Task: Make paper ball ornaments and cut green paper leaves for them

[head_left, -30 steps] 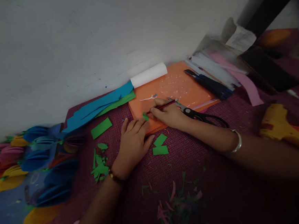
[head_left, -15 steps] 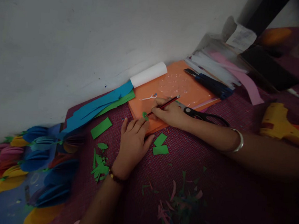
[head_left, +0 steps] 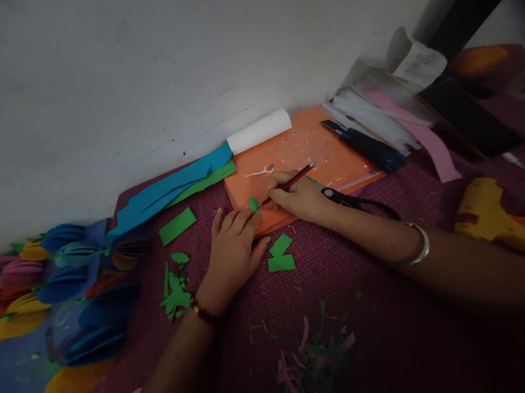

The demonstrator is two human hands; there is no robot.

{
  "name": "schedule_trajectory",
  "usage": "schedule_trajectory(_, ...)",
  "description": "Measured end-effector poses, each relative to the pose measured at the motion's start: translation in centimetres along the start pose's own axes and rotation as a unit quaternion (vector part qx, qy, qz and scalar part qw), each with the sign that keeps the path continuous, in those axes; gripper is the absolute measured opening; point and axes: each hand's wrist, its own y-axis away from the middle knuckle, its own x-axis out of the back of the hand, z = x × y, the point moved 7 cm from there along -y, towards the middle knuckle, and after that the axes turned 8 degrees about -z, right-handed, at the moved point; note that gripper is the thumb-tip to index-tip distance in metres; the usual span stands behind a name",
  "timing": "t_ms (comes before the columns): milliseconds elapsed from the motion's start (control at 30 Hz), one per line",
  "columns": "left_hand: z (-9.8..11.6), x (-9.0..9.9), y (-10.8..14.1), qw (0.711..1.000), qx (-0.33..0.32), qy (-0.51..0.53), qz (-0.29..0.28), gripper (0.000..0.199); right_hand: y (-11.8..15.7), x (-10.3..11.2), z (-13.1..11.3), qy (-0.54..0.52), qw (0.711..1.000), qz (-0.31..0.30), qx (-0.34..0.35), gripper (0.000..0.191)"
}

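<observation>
Now, right hand (head_left: 301, 198): my fingers are closed round a pencil (head_left: 298, 177), its tip beside the green leaf (head_left: 253, 204) on the orange sheet (head_left: 238, 188).
Left hand (head_left: 232, 248): spread palm-down, gripping nothing, fingertips at the leaf's edge.
Pencil step: marking the leaf, I judge; another stroke calls for steadiness.
White paper (head_left: 421, 63): any writing too blurred to read.

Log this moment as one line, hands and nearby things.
left hand: laid flat at small green piece | right hand: holding red pencil beside it | under piece: orange sheet | nearby: scissors
</observation>
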Motion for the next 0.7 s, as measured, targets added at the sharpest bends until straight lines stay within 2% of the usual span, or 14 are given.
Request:
schedule_trajectory(167,0.1,0.0,0.1,1.000,0.001,0.010,0.003,0.042,-0.1,0.1,0.2,0.010,1.000,0.013,0.001,0.014)
schedule_trajectory(267,-0.2,0.3,0.1,0.999,0.009,0.036,0.001,0.042,-0.2,0.5,0.9,-0.091,0.995,0.044,-0.014,0.013)
schedule_trajectory(367,-1.1,0.8,-0.5,0.994,0.005,0.107,-0.014,0.031,-0.2,1.1,1.7,-0.212,0.973,0.079,-0.047,0.013)
schedule_trajectory(467,-2.7,1.1,-2.0,0.978,0.013,0.208,-0.027,0.018,-0.1,1.6,2.0,-0.283,0.950,0.108,-0.081,0.014)
schedule_trajectory(533,-4.3,1.3,-3.2,0.964,0.064,0.257,-0.018,0.014,-0.1,1.8,2.1,-0.313,0.938,0.115,-0.094,0.013)
schedule_trajectory(600,-5.2,1.1,-4.6,0.960,0.093,0.264,-0.028,0.024,-0.2,1.9,2.0,-0.331,0.932,0.113,-0.096,0.013)
schedule_trajectory(667,-5.1,0.9,-5.9,0.969,0.073,0.227,-0.064,0.035,-0.2,1.9,2.0,-0.336,0.931,0.107,-0.093,0.014)
schedule_trajectory(700,-4.9,0.7,-6.4,0.973,0.055,0.208,-0.086,0.033,-0.3,1.9,2.0,-0.336,0.932,0.105,-0.091,0.015)
